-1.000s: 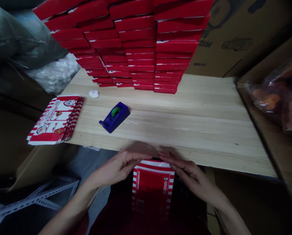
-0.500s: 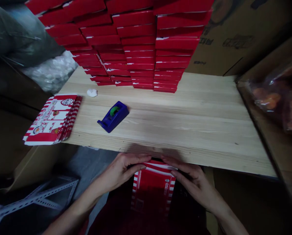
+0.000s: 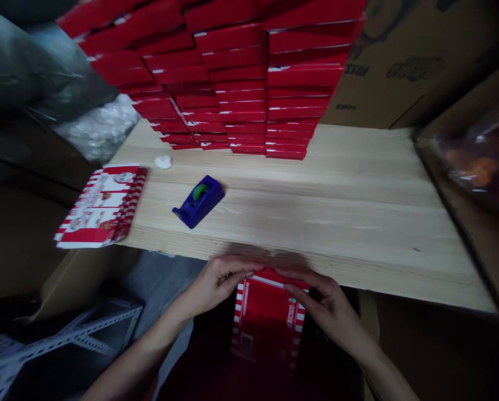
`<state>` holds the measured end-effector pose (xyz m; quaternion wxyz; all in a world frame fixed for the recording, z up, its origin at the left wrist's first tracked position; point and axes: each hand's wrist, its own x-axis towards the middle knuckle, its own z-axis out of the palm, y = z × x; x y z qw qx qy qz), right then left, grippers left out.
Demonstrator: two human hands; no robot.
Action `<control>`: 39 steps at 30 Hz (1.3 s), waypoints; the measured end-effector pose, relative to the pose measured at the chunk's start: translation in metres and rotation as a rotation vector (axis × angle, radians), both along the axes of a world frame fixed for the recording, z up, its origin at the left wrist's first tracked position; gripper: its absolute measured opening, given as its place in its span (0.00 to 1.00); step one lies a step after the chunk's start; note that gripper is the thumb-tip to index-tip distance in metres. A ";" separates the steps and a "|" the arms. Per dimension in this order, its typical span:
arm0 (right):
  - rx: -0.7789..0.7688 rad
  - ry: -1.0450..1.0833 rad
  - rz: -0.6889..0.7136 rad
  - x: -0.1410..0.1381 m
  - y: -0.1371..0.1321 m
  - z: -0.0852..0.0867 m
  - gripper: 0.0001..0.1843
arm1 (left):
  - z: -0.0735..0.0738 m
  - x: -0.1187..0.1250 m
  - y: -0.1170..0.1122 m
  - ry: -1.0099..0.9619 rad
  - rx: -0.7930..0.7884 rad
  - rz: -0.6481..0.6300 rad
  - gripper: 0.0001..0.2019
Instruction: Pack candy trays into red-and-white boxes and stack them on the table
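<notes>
Between my hands, at the table's front edge, is a red cardboard box (image 3: 268, 317) with striped white sides and small white print. My left hand (image 3: 220, 281) pinches its far left corner, thumb on the near face and fingers along the top edge. My right hand (image 3: 324, 298) grips the far right corner in the same way. The box's lower end fades into shadow against my body. Beyond it on the table lies a blue tape dispenser (image 3: 199, 201) with a green roll.
A tall stack of red boxes (image 3: 241, 94) stands at the back of the wooden table (image 3: 316, 206). Flat printed cartons (image 3: 101, 206) are piled at the left edge. A small white lump (image 3: 163, 162) lies near them. A brown carton (image 3: 383, 83) and bagged orange items (image 3: 479, 170) flank the right.
The flap at the box's far end now lies flatter under my fingers and its gap has closed. My right thumb has moved inward along the edge. The view has shifted slightly.
</notes>
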<state>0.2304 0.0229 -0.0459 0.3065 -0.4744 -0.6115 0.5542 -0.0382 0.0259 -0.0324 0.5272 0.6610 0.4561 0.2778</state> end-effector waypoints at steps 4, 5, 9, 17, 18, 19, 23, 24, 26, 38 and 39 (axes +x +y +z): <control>-0.017 -0.008 -0.047 -0.003 0.001 -0.012 0.15 | 0.004 -0.043 0.017 0.111 0.192 0.467 0.15; -0.012 -0.012 -0.056 -0.003 0.002 -0.015 0.15 | 0.005 -0.060 0.025 0.168 0.252 0.662 0.15; 0.024 -0.005 -0.065 -0.005 0.004 -0.021 0.15 | 0.005 -0.119 0.061 0.240 0.149 0.888 0.14; 0.042 -0.094 -0.056 -0.009 0.006 -0.013 0.17 | 0.005 -0.140 0.091 -0.044 -0.208 0.662 0.20; 0.050 -0.098 -0.055 -0.009 0.006 -0.012 0.17 | 0.005 -0.138 0.089 -0.081 -0.216 0.679 0.20; 0.062 -0.100 -0.053 -0.009 0.006 -0.010 0.17 | 0.005 -0.135 0.087 -0.116 -0.215 0.700 0.20; 0.110 -0.100 -0.057 -0.008 0.006 -0.006 0.16 | 0.003 -0.127 0.073 -0.253 -0.194 0.776 0.18; 0.124 -0.092 -0.065 -0.008 0.006 -0.004 0.15 | 0.002 -0.125 0.069 -0.283 -0.186 0.784 0.18; 0.149 -0.071 -0.086 -0.007 0.005 -0.002 0.14 | -0.002 -0.124 0.062 -0.328 -0.158 0.794 0.17; 0.314 -0.050 -0.330 -0.010 0.003 0.034 0.11 | -0.039 -0.114 0.029 -0.093 0.172 1.036 0.14; 0.369 -0.048 -0.435 -0.009 0.004 0.045 0.11 | -0.031 -0.104 0.025 -0.097 0.191 1.040 0.13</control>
